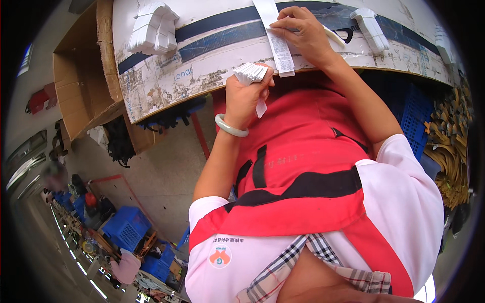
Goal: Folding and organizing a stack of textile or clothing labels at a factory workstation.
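My left hand is closed around a fanned bundle of white labels at the table's near edge, and one label end pokes out below the fist. A long white printed label strip runs across the table beside it, its near end reaching the edge. Over the strip, my right hand has thumb and forefinger pinched at its side; the fingertips appear to grip the strip. Two stacks of white labels lie on the table: a larger label stack at left and a smaller label stack at right.
The worn table carries dark tape bands. Next to my right hand lies a slim white object near a black loop. An open cardboard box stands at the left; a blue crate is under the table's right end, near brown strips.
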